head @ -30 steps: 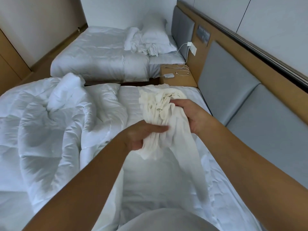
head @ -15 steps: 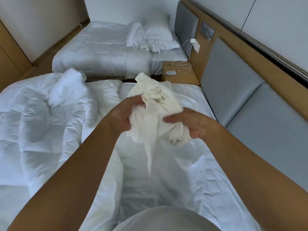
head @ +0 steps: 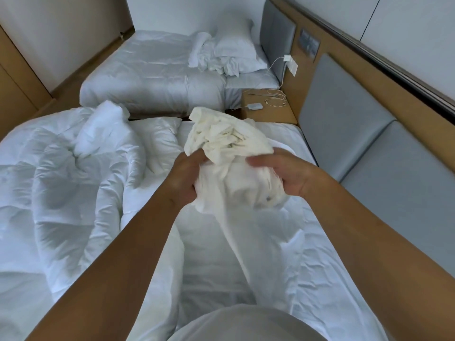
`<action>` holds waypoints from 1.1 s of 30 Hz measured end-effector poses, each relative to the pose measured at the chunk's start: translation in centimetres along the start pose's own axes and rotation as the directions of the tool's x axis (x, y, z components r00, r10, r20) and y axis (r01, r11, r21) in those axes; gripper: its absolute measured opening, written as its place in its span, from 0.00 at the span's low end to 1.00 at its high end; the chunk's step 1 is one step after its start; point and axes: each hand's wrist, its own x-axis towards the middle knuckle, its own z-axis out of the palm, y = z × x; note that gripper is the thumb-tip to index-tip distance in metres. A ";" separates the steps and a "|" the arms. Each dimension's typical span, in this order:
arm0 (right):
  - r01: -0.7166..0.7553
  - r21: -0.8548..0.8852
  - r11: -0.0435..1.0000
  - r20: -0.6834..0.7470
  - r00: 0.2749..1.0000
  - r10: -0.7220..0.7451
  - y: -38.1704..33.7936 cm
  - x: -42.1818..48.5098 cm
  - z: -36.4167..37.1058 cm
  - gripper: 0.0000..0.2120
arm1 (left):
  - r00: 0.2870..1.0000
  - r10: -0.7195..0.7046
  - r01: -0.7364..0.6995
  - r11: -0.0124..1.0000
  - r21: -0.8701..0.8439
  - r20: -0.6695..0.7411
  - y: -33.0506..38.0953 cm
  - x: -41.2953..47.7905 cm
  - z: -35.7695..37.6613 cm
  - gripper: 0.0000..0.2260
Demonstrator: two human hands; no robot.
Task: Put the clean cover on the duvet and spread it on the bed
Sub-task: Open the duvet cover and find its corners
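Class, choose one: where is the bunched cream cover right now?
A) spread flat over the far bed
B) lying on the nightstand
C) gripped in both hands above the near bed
C: the left hand and right hand both grip the cream cover over the near bed.

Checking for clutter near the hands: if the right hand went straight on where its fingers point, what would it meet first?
The bunched cover that the right hand grips: its fingers point leftward into it. Behind the bundle, probably the left hand, gripping its other side.
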 end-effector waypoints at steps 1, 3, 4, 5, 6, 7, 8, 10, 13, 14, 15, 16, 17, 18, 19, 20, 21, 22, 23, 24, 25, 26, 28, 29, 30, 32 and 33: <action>-0.044 -0.073 0.996 0.089 0.995 0.051 0.2 -0.4 -0.2 0.21 | 1.000 -0.002 0.002 1.000 -0.005 -0.021 0.3 0.2 0.3 0.11; -0.071 -0.186 0.980 0.232 0.966 0.114 0.7 -0.9 -0.3 0.24 | 1.000 -0.012 0.013 1.000 0.015 -0.021 0.6 0.5 1.1 0.10; -0.061 -0.218 0.974 0.252 0.961 0.116 1.0 -1.0 -0.3 0.24 | 1.000 -0.023 0.023 0.999 0.031 -0.016 0.6 0.6 1.4 0.10; -0.042 -0.221 0.974 0.236 0.967 0.095 1.1 -1.0 -0.2 0.24 | 0.999 -0.042 0.042 0.998 0.036 0.003 0.4 0.6 1.5 0.10; -0.012 -0.192 0.981 0.198 0.979 0.051 1.2 -1.1 -0.3 0.23 | 0.996 -0.076 0.075 0.996 0.042 0.041 0.3 0.6 1.4 0.10; 0.024 -0.133 0.991 0.157 0.988 -0.003 1.2 -1.1 -0.5 0.22 | 0.987 -0.125 0.119 0.991 0.065 0.098 0.1 0.5 1.1 0.12; 0.063 -0.062 0.996 0.128 0.990 -0.055 1.2 -1.2 -0.7 0.20 | 0.967 -0.184 0.166 0.980 0.113 0.176 -0.1 0.2 0.7 0.13; 0.121 0.029 0.992 0.115 0.986 -0.123 1.2 -1.4 -1.0 0.19 | 0.882 -0.297 0.217 0.945 0.244 0.365 -0.5 -0.4 0.0 0.15; 0.151 0.044 0.987 0.060 0.986 -0.154 1.4 -1.4 -1.0 0.18 | 0.776 -0.295 0.116 0.935 0.334 0.557 -1.5 -1.2 0.0 0.16; 0.159 0.031 0.987 0.020 0.987 -0.160 1.4 -1.3 -0.9 0.18 | 0.782 -0.258 0.081 0.945 0.318 0.568 -1.8 -1.4 0.2 0.17; 0.167 0.018 0.986 -0.024 0.986 -0.166 1.4 -1.2 -0.8 0.18 | 0.802 -0.217 0.059 0.956 0.288 0.556 -2.1 -1.6 0.4 0.16; 0.172 0.011 0.985 -0.065 0.983 -0.171 1.2 -1.1 -0.8 0.17 | 0.833 -0.179 0.057 0.969 0.242 0.523 -2.2 -1.6 0.6 0.15; 0.171 0.007 0.985 -0.093 0.981 -0.169 1.1 -1.1 -0.8 0.17 | 0.867 -0.148 0.070 0.981 0.179 0.475 -2.3 -1.5 0.8 0.14; 0.156 -0.003 0.988 -0.093 0.983 -0.156 1.0 -1.1 -0.9 0.18 | 0.903 -0.120 0.080 0.990 0.113 0.413 -2.3 -1.3 0.9 0.13; 0.124 -0.032 0.992 -0.055 0.991 -0.126 1.0 -1.2 -1.0 0.20 | 0.935 -0.094 0.078 0.995 0.060 0.341 -2.2 -1.0 1.0 0.14; 0.081 -0.089 0.993 0.018 0.997 -0.080 1.0 -1.3 -0.9 0.22 | 0.958 -0.075 0.069 0.997 0.032 0.275 -2.0 -0.7 1.2 0.14; 0.049 -0.172 0.984 0.104 0.994 -0.032 1.3 -1.5 -0.8 0.24 | 0.970 -0.060 0.055 0.998 0.028 0.235 -1.8 -0.4 1.5 0.14; 0.037 -0.256 0.966 0.166 0.986 0.007 1.6 -1.6 -0.6 0.25 | 0.973 -0.049 0.041 0.998 0.042 0.224 -1.6 -0.2 1.9 0.14; 0.038 -0.312 0.949 0.192 0.981 0.024 2.0 -1.7 -0.5 0.28 | 0.973 -0.043 0.028 0.997 0.068 0.227 -1.5 0.0 2.3 0.13; 0.048 -0.321 0.946 0.190 0.982 0.015 2.1 -1.7 -0.5 0.30 | 0.970 -0.042 0.019 0.995 0.096 0.239 -1.3 0.0 2.5 0.13; 0.074 -0.297 0.952 0.183 0.983 -0.019 2.2 -1.8 -0.6 0.30 | 0.964 -0.047 0.013 0.991 0.130 0.263 -1.2 0.0 2.5 0.15; 0.106 -0.259 0.960 0.165 0.984 -0.064 2.1 -1.8 -0.8 0.29 | 0.949 -0.065 0.011 0.985 0.172 0.310 -1.1 0.0 2.3 0.17; 0.148 -0.200 0.968 0.079 0.988 -0.135 2.0 -1.9 -1.3 0.25 | 0.887 -0.148 0.028 0.963 0.268 0.437 -1.1 -0.1 1.6 0.20; 0.158 -0.184 0.970 0.030 0.987 -0.155 2.0 -1.9 -1.5 0.22 | 0.850 -0.206 0.045 0.946 0.322 0.486 -1.3 -0.3 1.3 0.20; 0.163 -0.171 0.972 -0.010 0.986 -0.167 2.1 -1.8 -1.6 0.20 | 0.815 -0.257 0.055 0.926 0.372 0.520 -1.4 -0.5 1.2 0.20; 0.173 -0.173 0.970 -0.060 0.981 -0.185 2.2 -1.5 -1.6 0.17 | 0.785 -0.291 0.009 0.888 0.459 0.547 -2.1 -0.8 1.4 0.19; 0.186 -0.183 0.965 -0.080 0.976 -0.204 2.1 -1.4 -1.5 0.17 | 0.793 -0.277 -0.030 0.871 0.490 0.542 -2.5 -1.0 1.6 0.19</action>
